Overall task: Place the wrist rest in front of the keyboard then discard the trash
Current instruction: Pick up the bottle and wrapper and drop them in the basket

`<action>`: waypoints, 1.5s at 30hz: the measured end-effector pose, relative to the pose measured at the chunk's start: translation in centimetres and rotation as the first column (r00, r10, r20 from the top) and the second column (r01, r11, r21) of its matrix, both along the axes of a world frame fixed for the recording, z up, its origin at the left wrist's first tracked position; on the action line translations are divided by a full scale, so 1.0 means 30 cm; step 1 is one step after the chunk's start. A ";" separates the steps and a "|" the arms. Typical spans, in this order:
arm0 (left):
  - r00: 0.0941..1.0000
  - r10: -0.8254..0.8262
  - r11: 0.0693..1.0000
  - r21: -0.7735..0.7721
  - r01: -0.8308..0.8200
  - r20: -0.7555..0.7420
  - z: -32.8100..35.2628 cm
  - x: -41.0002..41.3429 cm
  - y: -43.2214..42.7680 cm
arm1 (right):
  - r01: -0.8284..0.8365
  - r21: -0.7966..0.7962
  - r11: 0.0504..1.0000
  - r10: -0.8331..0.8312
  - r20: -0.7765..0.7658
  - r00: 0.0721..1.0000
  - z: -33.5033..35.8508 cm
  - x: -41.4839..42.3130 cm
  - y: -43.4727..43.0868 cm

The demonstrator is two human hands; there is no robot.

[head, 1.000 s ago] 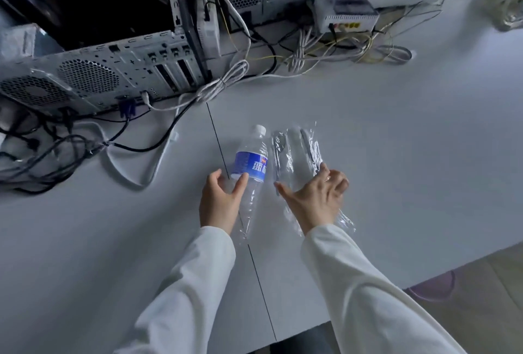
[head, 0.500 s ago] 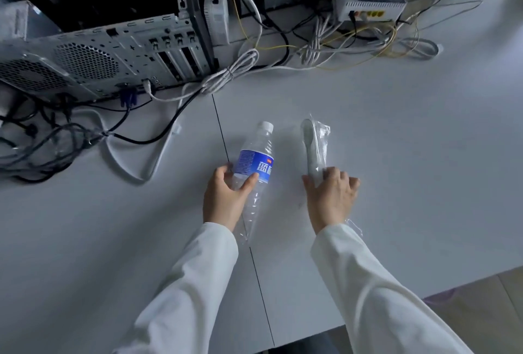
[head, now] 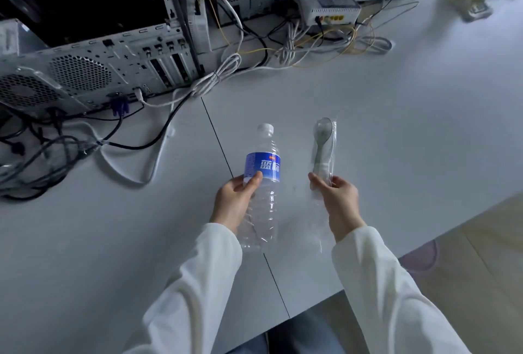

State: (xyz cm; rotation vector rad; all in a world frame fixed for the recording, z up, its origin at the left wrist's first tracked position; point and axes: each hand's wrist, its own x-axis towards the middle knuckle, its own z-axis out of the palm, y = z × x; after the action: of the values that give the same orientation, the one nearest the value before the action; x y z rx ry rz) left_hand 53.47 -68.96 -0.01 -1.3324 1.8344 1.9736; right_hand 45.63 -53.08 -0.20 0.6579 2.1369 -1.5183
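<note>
left hand (head: 236, 201) grips bottle (head: 261, 186) | right hand (head: 338, 198) grips wrapper (head: 324, 152), contents unclear

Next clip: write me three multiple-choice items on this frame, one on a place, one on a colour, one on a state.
1. Which side of the clear plastic water bottle is the plastic-wrapped spoon on?
A. left
B. right
C. underneath

2. What colour is the bottle's label?
A. blue
B. green
C. yellow

3. What is the state of the bottle?
A. uncapped and full
B. capped and seemingly empty
C. crushed flat

Answers:
1 B: the spoon is in the right hand and the bottle in the left hand.
2 A: a blue band wraps the bottle's upper body.
3 B: the white cap is on and the clear body shows no liquid.
</note>
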 end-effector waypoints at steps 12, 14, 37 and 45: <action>0.974 -0.223 0.968 0.106 0.227 -0.047 0.054 0.071 0.215 | 0.269 -0.069 0.961 -0.270 -0.015 0.963 0.061 0.229 0.283; 0.965 -0.258 0.958 0.119 0.263 -0.051 0.072 0.066 0.282 | 0.306 -0.069 0.949 -0.309 -0.040 0.950 0.077 0.259 0.354; 0.723 -0.690 0.707 0.256 0.659 0.041 -0.011 -0.021 1.528 | 0.656 -0.026 0.754 -0.657 0.006 0.754 -0.048 0.433 1.529; 0.694 -0.716 0.689 0.242 0.683 0.078 -0.084 -0.128 1.615 | 0.643 0.032 0.765 -0.643 -0.010 0.765 -0.118 0.367 1.603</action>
State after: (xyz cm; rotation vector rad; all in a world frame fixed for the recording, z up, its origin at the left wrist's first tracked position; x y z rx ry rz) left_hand 49.62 -20.50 -2.52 -0.5548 1.6569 1.5032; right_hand 56.62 -4.99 -3.74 1.5311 2.0327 -1.7963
